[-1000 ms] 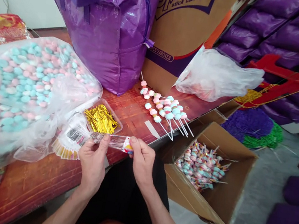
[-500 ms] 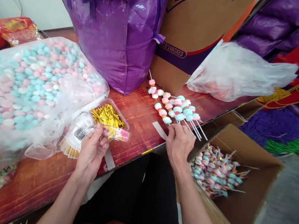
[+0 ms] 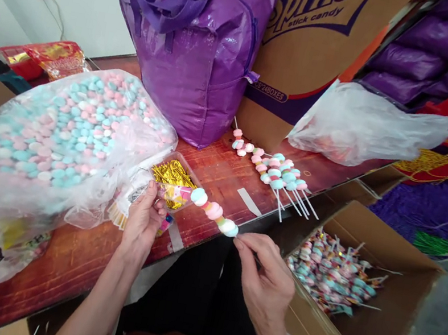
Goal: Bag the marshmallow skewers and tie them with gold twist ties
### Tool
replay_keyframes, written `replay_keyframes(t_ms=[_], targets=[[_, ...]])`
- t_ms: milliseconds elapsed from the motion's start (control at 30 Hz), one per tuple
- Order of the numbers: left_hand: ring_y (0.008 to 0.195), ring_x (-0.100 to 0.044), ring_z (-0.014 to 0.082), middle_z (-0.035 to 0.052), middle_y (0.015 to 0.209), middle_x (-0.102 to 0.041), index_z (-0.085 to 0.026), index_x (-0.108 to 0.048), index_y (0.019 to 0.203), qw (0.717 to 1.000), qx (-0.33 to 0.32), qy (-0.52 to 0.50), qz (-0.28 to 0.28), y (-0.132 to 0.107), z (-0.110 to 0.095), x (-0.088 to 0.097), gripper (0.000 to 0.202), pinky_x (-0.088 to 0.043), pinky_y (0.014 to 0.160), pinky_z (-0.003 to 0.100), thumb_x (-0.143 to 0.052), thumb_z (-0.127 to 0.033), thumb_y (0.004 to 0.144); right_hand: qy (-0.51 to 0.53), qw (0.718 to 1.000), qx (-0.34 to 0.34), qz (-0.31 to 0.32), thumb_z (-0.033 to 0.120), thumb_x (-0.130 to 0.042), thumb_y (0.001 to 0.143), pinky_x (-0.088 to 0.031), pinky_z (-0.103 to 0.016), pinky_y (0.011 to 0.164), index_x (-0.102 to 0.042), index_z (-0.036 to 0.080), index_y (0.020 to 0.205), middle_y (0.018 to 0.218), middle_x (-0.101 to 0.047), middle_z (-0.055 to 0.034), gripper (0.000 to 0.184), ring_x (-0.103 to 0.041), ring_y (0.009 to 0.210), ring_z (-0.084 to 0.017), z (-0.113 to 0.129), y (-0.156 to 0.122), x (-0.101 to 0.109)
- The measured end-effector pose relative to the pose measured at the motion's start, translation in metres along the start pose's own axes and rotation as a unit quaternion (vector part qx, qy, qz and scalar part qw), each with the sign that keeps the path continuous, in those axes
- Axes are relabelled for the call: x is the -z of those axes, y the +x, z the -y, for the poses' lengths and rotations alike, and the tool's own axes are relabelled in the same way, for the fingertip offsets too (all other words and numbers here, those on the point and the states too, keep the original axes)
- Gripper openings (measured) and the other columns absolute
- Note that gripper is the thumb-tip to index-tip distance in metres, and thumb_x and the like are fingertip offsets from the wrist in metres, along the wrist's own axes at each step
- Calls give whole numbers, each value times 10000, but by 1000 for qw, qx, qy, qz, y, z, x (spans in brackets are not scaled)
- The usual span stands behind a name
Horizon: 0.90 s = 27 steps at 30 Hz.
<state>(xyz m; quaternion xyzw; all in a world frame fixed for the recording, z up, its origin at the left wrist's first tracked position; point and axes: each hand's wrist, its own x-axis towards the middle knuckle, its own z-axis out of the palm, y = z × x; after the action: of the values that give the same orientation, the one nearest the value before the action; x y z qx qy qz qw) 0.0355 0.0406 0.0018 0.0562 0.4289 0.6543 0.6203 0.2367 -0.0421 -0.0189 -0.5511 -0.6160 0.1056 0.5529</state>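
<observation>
Pinched between the fingers of my left hand (image 3: 146, 214) is a small clear printed candy wrapper (image 3: 174, 191). My right hand (image 3: 265, 276) grips the stick end of a marshmallow skewer (image 3: 214, 210), threaded with blue, white and pink pieces. The skewer's far tip meets the wrapper's end; whether it is inside I cannot tell. Behind the wrapper stands a clear tray of gold twist ties (image 3: 173, 173). Several more marshmallow skewers (image 3: 281, 172) lie in a pile on the red table (image 3: 222, 176), sticks toward me.
A big clear bag of marshmallows (image 3: 84, 125) covers the table's left side. Behind stand a purple zip bag (image 3: 195, 58) and a large carton (image 3: 313, 27). A white plastic bag (image 3: 370, 127) lies at right. Below the edge, an open cardboard box (image 3: 392, 295) holds wrapped skewers.
My right hand has lifted one skewer from the pile and brought it left to the wrapper. My left hand still holds the wrapper. The view has shifted slightly.
</observation>
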Motion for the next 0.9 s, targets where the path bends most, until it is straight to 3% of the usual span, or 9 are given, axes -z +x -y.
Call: replay_keyframes(t_ms=[300, 500, 733, 900], targets=[[459, -497, 33, -42, 615, -614, -121, -647, 738, 998, -39, 46, 10, 1, -4, 5, 463, -360, 395, 135, -964, -328, 472, -109, 988, 93, 64, 132, -623, 916, -390, -346, 727, -700, 229, 921, 829, -700, -18, 124, -611, 737, -165, 1, 9, 15], [483, -534, 54, -30, 606, -644, -119, -671, 691, 994, -54, 95, 27, -2, 4, 2, 471, -419, 442, 167, -966, -367, 420, -55, 993, 61, 90, 107, -627, 920, -405, -329, 725, -682, 217, 925, 850, -690, -15, 123, -611, 774, -160, 0, 6, 7], [654, -663, 110, -19, 733, -707, -154, -663, 740, 995, -84, 45, 41, 1, 10, 4, 399, -532, 614, 230, -940, -342, 523, 0, 994, 29, 108, 91, -636, 912, -427, -305, 700, -671, 219, 919, 836, -681, -4, 133, -611, 765, -149, 1, 1, -1], [714, -700, 143, 27, 837, -752, -156, -685, 808, 992, -85, 68, 58, 1, 15, 7, 373, -542, 613, 237, -903, -380, 602, 16, 994, 1, 108, 92, -629, 916, -435, -295, 700, -667, 217, 902, 827, -669, -2, 132, -613, 757, -143, 4, -1, -3]])
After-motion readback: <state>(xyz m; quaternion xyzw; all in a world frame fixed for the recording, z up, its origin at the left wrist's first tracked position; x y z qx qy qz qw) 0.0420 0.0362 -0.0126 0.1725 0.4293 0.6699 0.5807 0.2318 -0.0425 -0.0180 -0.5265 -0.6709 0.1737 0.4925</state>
